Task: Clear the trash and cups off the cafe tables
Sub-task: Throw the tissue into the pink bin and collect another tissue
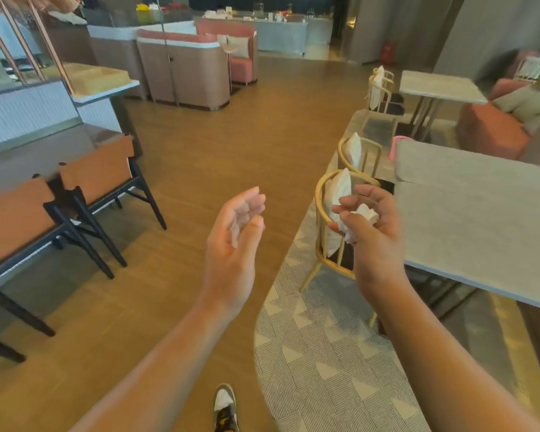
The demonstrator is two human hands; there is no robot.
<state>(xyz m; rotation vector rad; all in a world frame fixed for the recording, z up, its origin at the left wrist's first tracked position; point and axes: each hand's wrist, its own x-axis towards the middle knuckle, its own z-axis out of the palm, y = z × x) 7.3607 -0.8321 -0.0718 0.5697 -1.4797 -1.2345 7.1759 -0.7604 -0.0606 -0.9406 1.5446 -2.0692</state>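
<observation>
- Wood floor point(231, 135) runs through the cafe, with 2 orange-backed chairs point(97, 169) on black legs at far left.
- Our left hand point(234, 235) hovers palm-up over the floor, fingers loosely curled; a pale patch shows in the palm, and we cannot tell whether it grasps anything.
- Our right hand point(373, 236) clutches a crumpled white tissue point(365, 213) in mid-air, in front of a yellow-framed chair point(320, 194).
- Furthest right, a grey table point(480, 219) stands over a patterned rug point(318, 353).
</observation>
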